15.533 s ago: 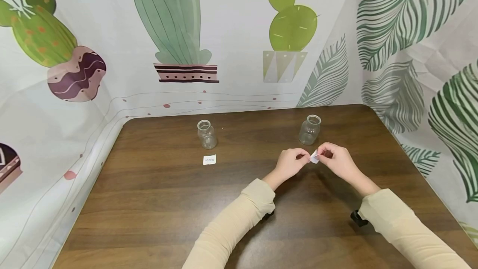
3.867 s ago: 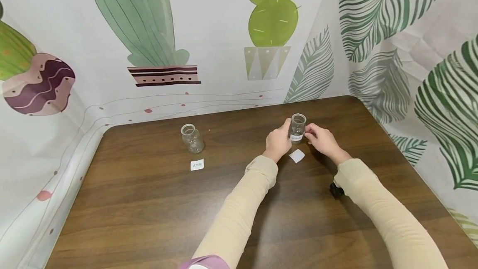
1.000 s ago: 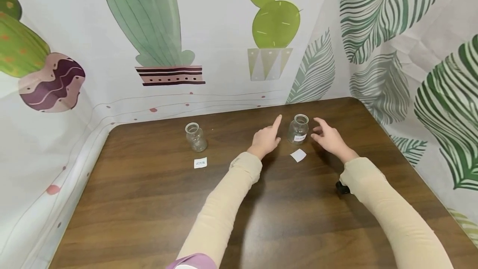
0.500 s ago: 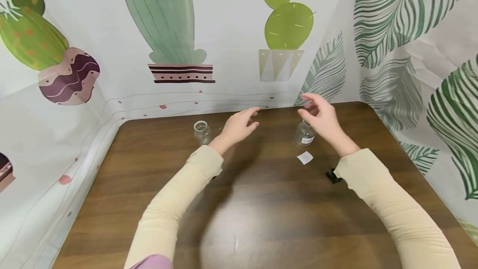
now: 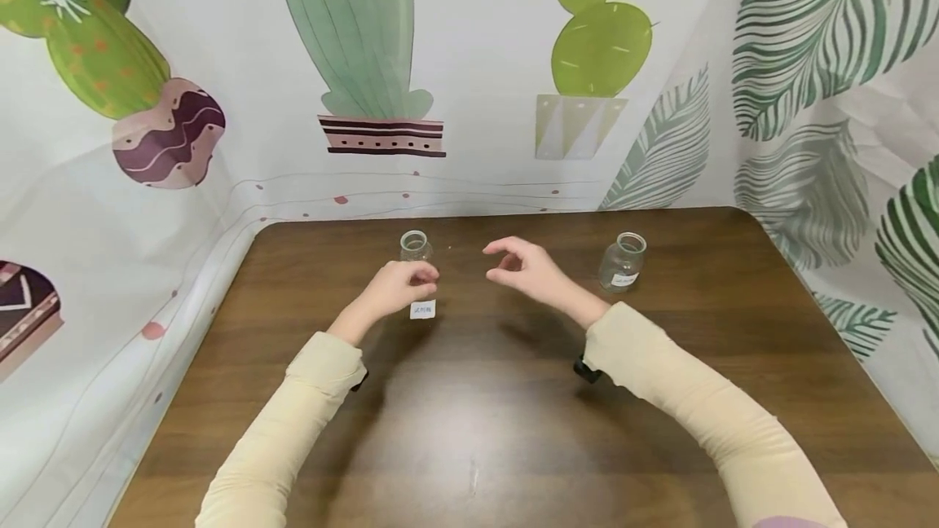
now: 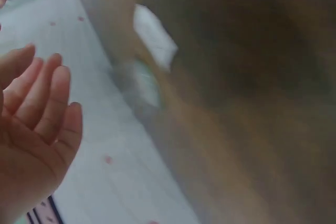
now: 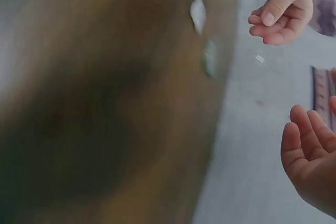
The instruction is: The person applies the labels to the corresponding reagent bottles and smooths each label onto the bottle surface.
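Clear glass jar, wide-mouthed, rounded [image 5: 416, 245]: landmark for this list. Upright, rim upward, presumably for a steady stand; lower body hidden.

White rectangular paper label with dark writing [image 5: 422, 310]: flat on the brown wood-grain table [image 5: 469, 398], on the person's side of the landmark jar; writing up, apparently so it reads easily and lies handy to that jar.

Bare left hand [image 5: 396, 288]: over the near side of the landmark jar, partly covering it; fingers loosely curved, grasping nothing. Whether it touches the glass, cannot tell.

Bare right hand [image 5: 531, 271]: to the right of the landmark jar, raised; thumb and fingers parted, nothing gripped, a posture likely suited to pinching thin paper.

Second clear glass jar [image 5: 622, 261]: upright, well to the right of the landmark jar; white label strip [image 5: 624, 279] on its side, facing the person, presumably for legibility.
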The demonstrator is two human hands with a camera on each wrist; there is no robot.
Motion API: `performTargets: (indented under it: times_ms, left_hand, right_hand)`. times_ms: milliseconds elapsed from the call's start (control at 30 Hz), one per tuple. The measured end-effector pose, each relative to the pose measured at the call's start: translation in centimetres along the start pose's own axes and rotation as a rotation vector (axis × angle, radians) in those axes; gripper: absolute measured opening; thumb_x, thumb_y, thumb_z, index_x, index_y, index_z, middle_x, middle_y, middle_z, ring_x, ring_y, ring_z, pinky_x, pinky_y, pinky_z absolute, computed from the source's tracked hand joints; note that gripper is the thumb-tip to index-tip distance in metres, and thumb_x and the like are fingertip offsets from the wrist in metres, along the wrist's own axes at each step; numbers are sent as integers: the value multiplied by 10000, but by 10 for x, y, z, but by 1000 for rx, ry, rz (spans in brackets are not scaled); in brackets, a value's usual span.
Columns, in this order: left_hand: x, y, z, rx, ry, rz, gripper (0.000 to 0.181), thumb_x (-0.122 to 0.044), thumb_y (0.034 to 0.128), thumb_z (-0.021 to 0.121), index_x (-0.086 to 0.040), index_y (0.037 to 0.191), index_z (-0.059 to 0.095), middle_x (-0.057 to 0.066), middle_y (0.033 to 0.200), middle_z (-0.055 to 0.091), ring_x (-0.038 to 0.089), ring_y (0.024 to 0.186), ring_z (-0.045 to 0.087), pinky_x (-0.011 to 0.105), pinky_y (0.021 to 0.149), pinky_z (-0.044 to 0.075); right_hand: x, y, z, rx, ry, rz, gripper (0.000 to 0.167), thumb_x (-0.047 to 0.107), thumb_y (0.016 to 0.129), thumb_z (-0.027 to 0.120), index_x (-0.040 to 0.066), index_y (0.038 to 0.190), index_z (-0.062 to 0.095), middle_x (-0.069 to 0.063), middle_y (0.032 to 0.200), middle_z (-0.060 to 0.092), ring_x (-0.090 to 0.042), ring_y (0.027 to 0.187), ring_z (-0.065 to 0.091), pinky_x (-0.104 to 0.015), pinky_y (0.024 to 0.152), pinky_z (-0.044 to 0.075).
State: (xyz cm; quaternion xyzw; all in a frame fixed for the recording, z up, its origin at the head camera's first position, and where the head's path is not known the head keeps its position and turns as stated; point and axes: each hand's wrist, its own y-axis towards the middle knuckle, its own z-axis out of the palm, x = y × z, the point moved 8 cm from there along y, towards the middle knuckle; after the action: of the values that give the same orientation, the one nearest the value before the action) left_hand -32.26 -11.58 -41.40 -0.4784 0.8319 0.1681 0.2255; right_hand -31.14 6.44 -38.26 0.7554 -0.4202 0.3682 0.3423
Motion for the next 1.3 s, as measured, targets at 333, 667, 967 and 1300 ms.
performTargets:
  times_ms: [333, 667, 967, 1300]
  left_hand:
    - [46, -14, 25, 41, 53, -140, 268, -182, 749, 677, -48, 974, 620, 62, 852, 668, 191, 810, 609, 359, 737, 449]
    - [55, -19, 34, 79, 151, -198, 309, -221, 720, 709, -83, 975, 603, 70, 837, 570, 197, 776, 528, 343, 679, 415]
    - [59, -20, 34, 70, 154, -226, 227, -203, 712, 712, -108, 876, 587, 50, 801, 569, 174, 743, 521, 316, 656, 407]
    - [62, -21, 34, 70, 137, -244, 185, -193, 710, 710, -112, 818, 584, 39, 780, 585, 165, 734, 531, 303, 646, 403]
  right_hand:
    - [-39, 21, 80, 159, 4, 156, 304, 97, 754, 662, 5, 1035, 594, -143, 1055, 615, -224, 876, 576, -322, 757, 456]
    - [-45, 32, 130, 248, -235, 163, 300, 131, 732, 686, 58, 1011, 604, -80, 978, 622, -186, 907, 560, -299, 784, 436]
    - [-49, 40, 137, 252, -459, 227, 323, 224, 769, 657, 133, 1074, 596, -24, 899, 586, -146, 777, 535, -270, 634, 414]
    - [-49, 42, 141, 279, -535, 258, 193, 263, 763, 668, 188, 924, 591, -8, 898, 634, -188, 774, 567, -303, 595, 414]
